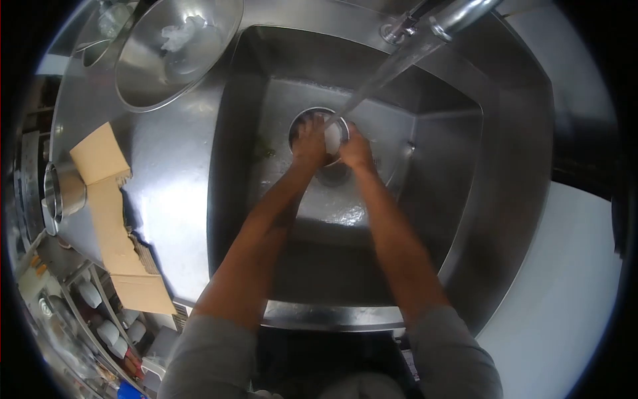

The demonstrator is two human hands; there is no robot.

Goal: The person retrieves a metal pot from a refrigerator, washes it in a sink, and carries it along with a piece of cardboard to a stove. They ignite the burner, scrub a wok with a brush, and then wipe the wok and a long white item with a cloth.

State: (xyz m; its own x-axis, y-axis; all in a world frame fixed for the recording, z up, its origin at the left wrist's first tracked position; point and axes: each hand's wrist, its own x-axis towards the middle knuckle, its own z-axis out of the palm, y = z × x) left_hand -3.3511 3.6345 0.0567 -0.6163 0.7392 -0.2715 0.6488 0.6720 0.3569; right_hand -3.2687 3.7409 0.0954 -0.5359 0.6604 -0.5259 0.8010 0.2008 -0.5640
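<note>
A small round metal bowl (321, 109) sits low in the deep steel sink (432, 169). Water streams from the tap (458, 16) into the bowl, and a whitish patch shows inside it where the stream lands. My left hand (309, 145) reaches into the bowl from its near left side, fingers stretched out over the inside. At the right side of the rim, my right hand (357, 146) grips the bowl with its fingers bent round the edge. Below the bowl, part of the drain shows between my wrists.
Left of the sink, a large steel bowl (149, 73) holds a crumpled clear plastic piece. A torn cardboard strip (109, 213) lies along the counter beside a metal pot (66, 193). Green scraps (266, 149) dot the sink floor. Shelves with white dishes (90, 292) stand lower left.
</note>
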